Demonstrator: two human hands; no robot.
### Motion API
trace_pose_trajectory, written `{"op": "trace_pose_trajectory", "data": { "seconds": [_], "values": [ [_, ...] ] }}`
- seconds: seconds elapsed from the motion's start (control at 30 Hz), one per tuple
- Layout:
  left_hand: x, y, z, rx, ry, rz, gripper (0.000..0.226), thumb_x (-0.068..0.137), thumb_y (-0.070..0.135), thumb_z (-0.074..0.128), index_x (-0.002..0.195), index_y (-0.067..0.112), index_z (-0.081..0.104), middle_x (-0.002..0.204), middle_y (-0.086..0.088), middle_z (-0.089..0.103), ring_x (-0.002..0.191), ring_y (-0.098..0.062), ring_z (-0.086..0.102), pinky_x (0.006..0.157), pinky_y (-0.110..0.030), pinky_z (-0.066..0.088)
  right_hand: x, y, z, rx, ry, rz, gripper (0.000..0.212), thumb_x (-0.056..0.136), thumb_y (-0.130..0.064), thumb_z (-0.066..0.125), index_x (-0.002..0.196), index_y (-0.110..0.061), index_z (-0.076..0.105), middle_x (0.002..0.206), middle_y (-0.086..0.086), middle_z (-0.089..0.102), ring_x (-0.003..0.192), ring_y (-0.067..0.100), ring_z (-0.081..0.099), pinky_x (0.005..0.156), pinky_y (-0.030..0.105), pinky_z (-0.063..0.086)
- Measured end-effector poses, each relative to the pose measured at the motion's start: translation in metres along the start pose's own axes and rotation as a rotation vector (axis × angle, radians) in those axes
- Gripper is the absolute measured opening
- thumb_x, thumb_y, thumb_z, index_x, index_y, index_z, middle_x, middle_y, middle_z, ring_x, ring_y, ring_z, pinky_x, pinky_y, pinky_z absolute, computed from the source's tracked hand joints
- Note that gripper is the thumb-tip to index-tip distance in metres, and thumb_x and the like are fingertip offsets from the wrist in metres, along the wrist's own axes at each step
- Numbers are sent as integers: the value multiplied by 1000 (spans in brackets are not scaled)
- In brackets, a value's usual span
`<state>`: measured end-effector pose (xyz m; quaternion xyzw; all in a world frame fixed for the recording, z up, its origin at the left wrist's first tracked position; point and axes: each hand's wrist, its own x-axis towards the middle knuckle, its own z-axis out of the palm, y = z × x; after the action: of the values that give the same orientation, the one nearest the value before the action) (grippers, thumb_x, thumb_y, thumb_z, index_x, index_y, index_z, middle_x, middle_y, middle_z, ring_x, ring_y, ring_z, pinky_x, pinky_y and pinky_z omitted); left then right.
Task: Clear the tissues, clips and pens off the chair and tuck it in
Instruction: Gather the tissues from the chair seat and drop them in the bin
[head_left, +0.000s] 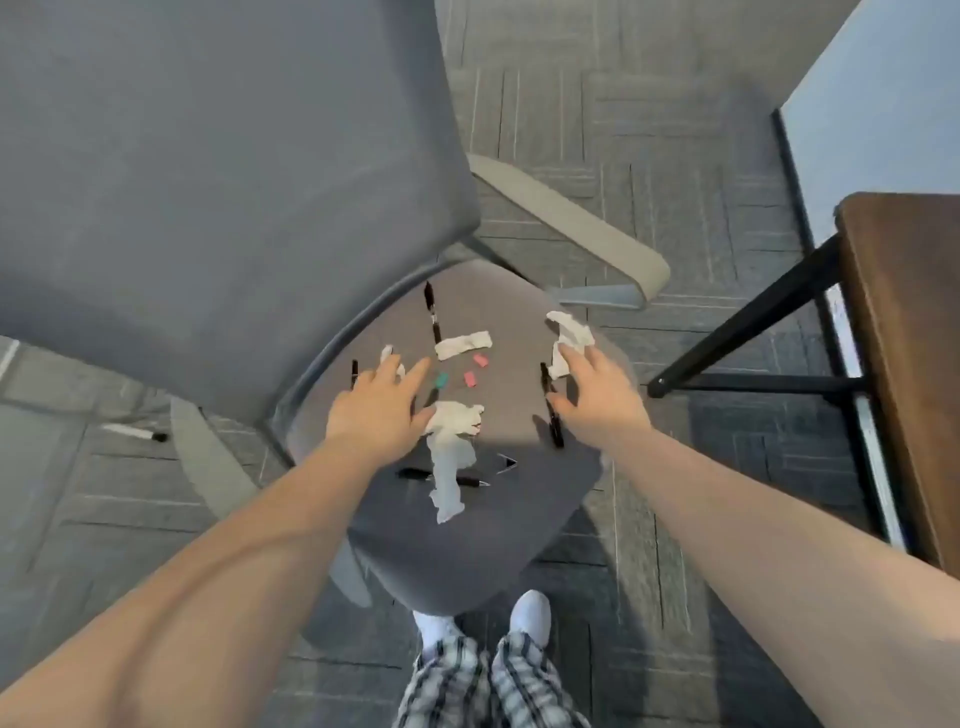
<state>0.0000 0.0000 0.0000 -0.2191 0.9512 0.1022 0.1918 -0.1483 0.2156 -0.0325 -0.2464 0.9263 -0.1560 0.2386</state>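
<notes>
A grey office chair's seat (519, 519) carries several white tissues, small clips and black pens. A long tissue (451, 457) lies mid-seat over a pen (415, 474). A strip of tissue (463, 345) lies further back, below an upright pen (431, 317). Two pink clips (481, 359) (470, 379) and a teal clip (441, 381) sit between them. My left hand (376, 408) hovers open above the seat's left, its thumb by the long tissue. My right hand (592, 389) is spread, fingertips on a crumpled tissue (569, 338), beside a pen (550, 410).
The chair's tall backrest (208, 182) fills the upper left; a pale armrest (566, 223) juts right. A brown table (904, 364) with a black metal leg (748, 322) stands at right. A marker (135, 432) lies on the grey carpet at left. My feet are below the seat.
</notes>
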Motion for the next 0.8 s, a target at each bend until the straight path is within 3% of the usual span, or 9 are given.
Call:
{"op": "trace_pose_trajectory", "data": {
  "seconds": [0.13, 0.27, 0.47, 0.57, 0.67, 0.8],
  "values": [
    [9, -6, 43, -101, -47, -71, 51, 90, 47, 47, 136, 33, 29, 143, 0, 37, 113, -31, 55, 77, -41, 50, 19, 8, 27, -34, -22, 47, 62, 86, -36, 57, 140, -29, 28, 147, 9, 32, 131, 34, 34, 97, 53, 43],
    [27, -7, 75, -153, -103, -111, 56, 88, 50, 50, 137, 31, 31, 140, 1, 38, 110, -26, 56, 71, -33, 44, 46, 10, 46, -55, -9, 71, 48, 88, -33, 54, 131, -25, 35, 136, 9, 37, 119, 37, 42, 86, 49, 48],
    [40, 0, 108, -249, -120, -84, 71, 71, 54, 69, 128, 24, 38, 121, -2, 40, 97, -24, 56, 66, -35, 48, 81, 10, 66, -62, -4, 163, 42, 91, -29, 51, 129, -25, 35, 154, 10, 13, 123, 40, 38, 87, 47, 43],
    [42, 2, 119, -262, -126, -50, 67, 76, 37, 70, 131, 24, 34, 125, -4, 35, 94, -27, 57, 68, -39, 51, 94, 11, 75, -32, 27, 190, 35, 90, -26, 52, 122, -19, 38, 152, 12, 16, 120, 40, 40, 85, 45, 42],
    [42, -1, 128, -353, -113, -55, 62, 81, 11, 61, 135, 23, 33, 126, -7, 33, 84, -30, 59, 64, -37, 48, 101, 13, 80, 28, 41, 214, 34, 90, -13, 49, 123, -11, 42, 136, 16, 36, 116, 40, 44, 86, 43, 42],
    [40, -9, 126, -438, -62, -51, 58, 80, 1, 54, 132, 17, 37, 125, -8, 35, 84, -31, 58, 72, -42, 52, 103, 9, 83, 63, 69, 220, 34, 83, 1, 46, 117, -5, 48, 122, 20, 48, 110, 40, 49, 83, 39, 43]
  ]
}}
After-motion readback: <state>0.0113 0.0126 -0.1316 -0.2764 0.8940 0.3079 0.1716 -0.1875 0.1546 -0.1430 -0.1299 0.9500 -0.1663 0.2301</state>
